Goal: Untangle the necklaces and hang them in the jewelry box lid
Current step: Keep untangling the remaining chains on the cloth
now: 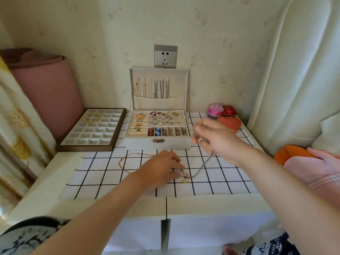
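A white jewelry box (157, 142) stands open at the back of the table. Its upright lid (158, 74) has several gold and silver necklaces hanging from its hooks. On the checked cloth (103, 173) a thin gold necklace (128, 155) lies in a loop. A silver chain (202, 166) runs from a small pendant (184, 178) on the cloth up into my right hand (215, 138), which is raised and pinches the chain. My left hand (161, 168) rests on the cloth, its fingertips pinched on the chain beside the pendant.
A brown compartment tray (92, 129) with a gold chain in it sits left of the box. Pink and red small boxes (223, 115) stand at the back right. A wall socket (165, 56) is above the lid. Orange and pink fabric (301, 159) lies at the right.
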`<state>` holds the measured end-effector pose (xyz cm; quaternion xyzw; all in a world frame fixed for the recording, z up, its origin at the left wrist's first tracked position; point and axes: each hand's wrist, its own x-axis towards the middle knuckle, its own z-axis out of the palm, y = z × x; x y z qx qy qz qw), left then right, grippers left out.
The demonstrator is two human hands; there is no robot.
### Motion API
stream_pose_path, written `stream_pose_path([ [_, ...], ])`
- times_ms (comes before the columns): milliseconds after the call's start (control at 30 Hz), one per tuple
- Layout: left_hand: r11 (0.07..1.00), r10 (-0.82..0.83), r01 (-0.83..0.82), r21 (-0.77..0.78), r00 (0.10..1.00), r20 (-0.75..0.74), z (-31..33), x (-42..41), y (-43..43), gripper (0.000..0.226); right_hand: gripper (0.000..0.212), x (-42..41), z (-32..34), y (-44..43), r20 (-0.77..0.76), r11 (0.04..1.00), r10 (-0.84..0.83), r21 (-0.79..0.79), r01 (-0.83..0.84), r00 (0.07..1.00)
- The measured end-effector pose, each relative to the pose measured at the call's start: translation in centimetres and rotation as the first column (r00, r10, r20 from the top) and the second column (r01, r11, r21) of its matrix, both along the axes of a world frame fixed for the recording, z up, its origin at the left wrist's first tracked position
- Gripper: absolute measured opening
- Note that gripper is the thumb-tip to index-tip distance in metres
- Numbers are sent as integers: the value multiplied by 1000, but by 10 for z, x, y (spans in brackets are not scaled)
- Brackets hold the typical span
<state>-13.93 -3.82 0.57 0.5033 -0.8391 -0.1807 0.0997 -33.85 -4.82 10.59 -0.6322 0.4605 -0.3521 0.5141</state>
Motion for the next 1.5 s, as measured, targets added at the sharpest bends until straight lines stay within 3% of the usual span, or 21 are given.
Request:
stream_pose_path([
  [33, 1000, -3, 3, -29, 1000, -15, -1, 0, -2, 25, 19, -3, -5, 0, -214, 999, 40, -13, -43, 976],
  [100, 997, -20, 18, -75, 1000, -23, 2, 0, -3, 13, 17, -10, -20, -1, -568, 990, 125, 25, -135, 814],
  [167, 993, -40, 41, -107, 999, 13, 4, -1, -3, 9, 13, -13, -32, 3, -712, 978, 203, 120, -168, 672],
  [267, 993, -48, 54, -103, 997, 59, 3, -2, -3, 12, 6, -7, -42, 12, -803, 973, 213, 124, -192, 557],
  [333, 998, -12, 11, -62, 1000, -3, 3, -2, -1, 11, 12, 0, -50, 17, -809, 977, 187, 92, -194, 558],
  [400, 995, 97, -90, 51, 979, -177, 5, -1, 2, 9, 13, 6, -57, 18, -813, 980, 144, 36, -198, 564],
  [500, 967, 215, -131, 217, 878, -428, 9, -1, 5, 11, 5, 13, -63, 17, -817, 975, 95, -38, -218, 568],
  [600, 951, 273, -147, 271, 811, -517, 13, 1, 6, 14, 9, 16, -62, 15, -812, 968, 74, -82, -238, 579],
  [800, 966, 257, -236, 104, 909, -329, 23, 19, 2, 16, 15, 14, -51, 14, -764, 964, 15, -160, -211, 645],
  [933, 976, 213, -205, 80, 971, -112, 28, 35, 3, 24, 12, 10, -46, 13, -735, 980, 115, -27, -197, 669],
  [1100, 958, 258, -254, 132, 966, -13, 28, 45, -1, 15, 23, 7, -42, 14, -657, 978, 198, 80, -194, 727],
  [1200, 945, 293, -309, 107, 945, 143, 34, 47, 1, 28, 21, 9, -42, 13, -609, 975, 203, 56, -213, 767],
  [1300, 955, 277, -291, 50, 942, 190, 37, 48, 4, 38, 19, 11, -39, 12, -513, 974, 215, 51, -221, 831],
  [1367, 969, 245, -247, 27, 967, 77, 38, 44, 7, 38, 15, 14, -35, 10, -498, 973, 207, 16, -230, 842],
  [1400, 972, 229, -224, 74, 971, -62, 40, 40, 9, 38, 13, 16, -34, 9, -487, 972, 204, 0, -233, 849],
  [1433, 969, 224, -192, 152, 948, -227, 41, 34, 11, 38, 14, 18, -31, 9, -457, 971, 209, -4, -237, 864],
  [1500, 953, 245, -115, 280, 835, -493, 47, 21, 15, 40, 37, 21, -27, 7, -407, 971, 216, -9, -241, 887],
])
